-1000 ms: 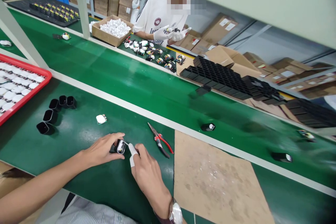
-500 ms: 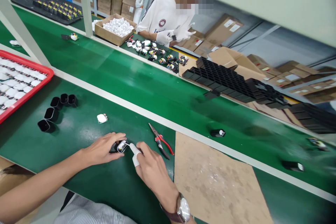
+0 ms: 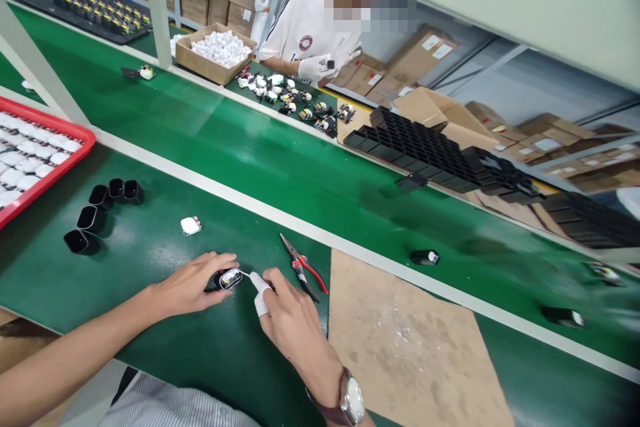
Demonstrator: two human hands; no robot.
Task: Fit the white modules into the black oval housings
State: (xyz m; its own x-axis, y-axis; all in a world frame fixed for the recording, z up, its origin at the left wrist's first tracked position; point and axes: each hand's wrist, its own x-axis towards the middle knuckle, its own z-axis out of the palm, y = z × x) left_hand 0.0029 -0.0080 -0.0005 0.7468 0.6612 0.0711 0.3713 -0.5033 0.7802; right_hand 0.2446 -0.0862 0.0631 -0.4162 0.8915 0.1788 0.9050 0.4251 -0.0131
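My left hand is closed around a black plastic housing, lying on its side with the open end to the right. White and dark parts of a circuit board show inside that opening. White covers sit on fingertips of my right hand, which pinches a thin white wire at the mouth of the housing. Long-nose pliers with red and black handles lie just beyond my right hand. Past my left hand rests a loose white-topped circuit board.
Several black housings stand at left beside a red tray of white-topped parts. A cardboard sheet lies at right. On the green conveyor are black housings. A gloved co-worker is across it, near stacked black housings.
My right hand has shifted slightly away from the housing, and more of the thin wire shows between them. On the conveyor, the housings have moved a little to the right.
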